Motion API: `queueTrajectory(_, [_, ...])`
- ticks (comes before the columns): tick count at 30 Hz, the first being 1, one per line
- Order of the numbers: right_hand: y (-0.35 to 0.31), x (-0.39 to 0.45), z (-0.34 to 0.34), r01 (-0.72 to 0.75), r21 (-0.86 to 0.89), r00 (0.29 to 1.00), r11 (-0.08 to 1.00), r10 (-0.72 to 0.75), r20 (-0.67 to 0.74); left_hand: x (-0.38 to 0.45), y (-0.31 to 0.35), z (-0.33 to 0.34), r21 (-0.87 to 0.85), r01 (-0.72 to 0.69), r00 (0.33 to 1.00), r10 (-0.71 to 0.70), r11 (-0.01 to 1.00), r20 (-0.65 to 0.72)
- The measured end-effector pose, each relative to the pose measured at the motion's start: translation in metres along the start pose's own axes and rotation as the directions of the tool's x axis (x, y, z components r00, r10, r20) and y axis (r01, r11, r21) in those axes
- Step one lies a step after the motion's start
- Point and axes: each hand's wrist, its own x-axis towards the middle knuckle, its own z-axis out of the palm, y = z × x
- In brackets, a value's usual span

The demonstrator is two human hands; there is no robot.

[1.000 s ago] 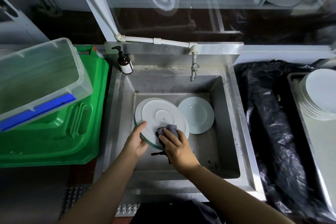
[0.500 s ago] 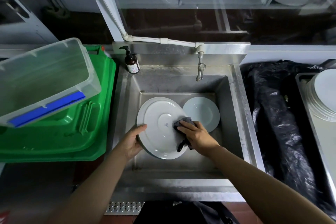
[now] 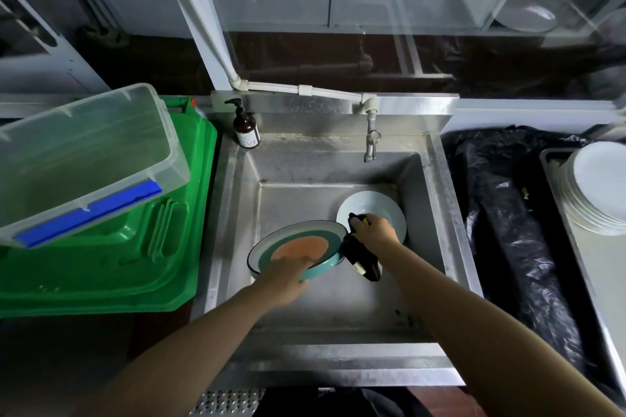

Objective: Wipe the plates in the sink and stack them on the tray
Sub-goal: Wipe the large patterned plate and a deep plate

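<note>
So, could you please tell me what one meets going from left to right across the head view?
Clear plastic bin → green lid → soap bottle → teal plate → tap → black bag → stacked white plates.

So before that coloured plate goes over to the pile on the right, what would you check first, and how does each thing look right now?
1. Firm hold on the teal and orange plate: ok, the left hand grips its near rim.
2. Plate wiped clean: cannot tell, the face looks clear, the underside is hidden.
3. Cloth under control: ok, the right hand holds it at the plate's right edge.
4. Room on the tray: ok, a stack of white plates sits at its far end, bare metal nearer.
5. Sink emptied: not ok, a pale plate remains.
</note>
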Motion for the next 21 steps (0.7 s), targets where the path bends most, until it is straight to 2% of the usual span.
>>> queueTrajectory(6, [0.008, -0.003, 0.013, -0.214, 0.017, 0.973, 0.977, 0.212, 0.092, -0.008, 0.013, 0.02, 0.332, -0.12, 0.993, 0.119, 0.936, 0.024])
queueTrajectory(9, [0.018, -0.003, 0.014, -0.316, 0.0, 0.943, 0.949, 0.314, 0.106, -0.008, 0.01, 0.026, 0.383, -0.158, 0.987, 0.141, 0.91, 0.073])
queueTrajectory(11, [0.025, -0.008, 0.014, -0.348, -0.023, 0.934, 0.937, 0.349, 0.076, -0.012, 0.008, 0.028, 0.405, -0.228, 0.971, 0.237, 0.886, 0.028])
queueTrajectory(13, [0.03, -0.013, 0.017, -0.362, 0.009, 0.931, 0.932, 0.361, 0.049, -0.016, 0.004, 0.029, 0.46, -0.299, 0.948, 0.316, 0.836, 0.043])
queueTrajectory(18, [0.036, -0.021, 0.02, -0.324, 0.095, 0.944, 0.941, 0.328, -0.026, -0.012, -0.011, 0.033, 0.417, -0.285, 0.952, 0.307, 0.863, 0.015])
queueTrajectory(20, [0.036, -0.024, 0.016, -0.318, 0.096, 0.942, 0.943, 0.326, -0.076, -0.011, -0.015, 0.026, 0.284, -0.208, 0.975, 0.221, 0.936, -0.013])
queueTrajectory(21, [0.037, -0.026, 0.013, -0.319, 0.103, 0.94, 0.942, 0.328, -0.095, -0.01, -0.018, 0.024, 0.151, -0.108, 0.993, 0.115, 0.983, -0.04])
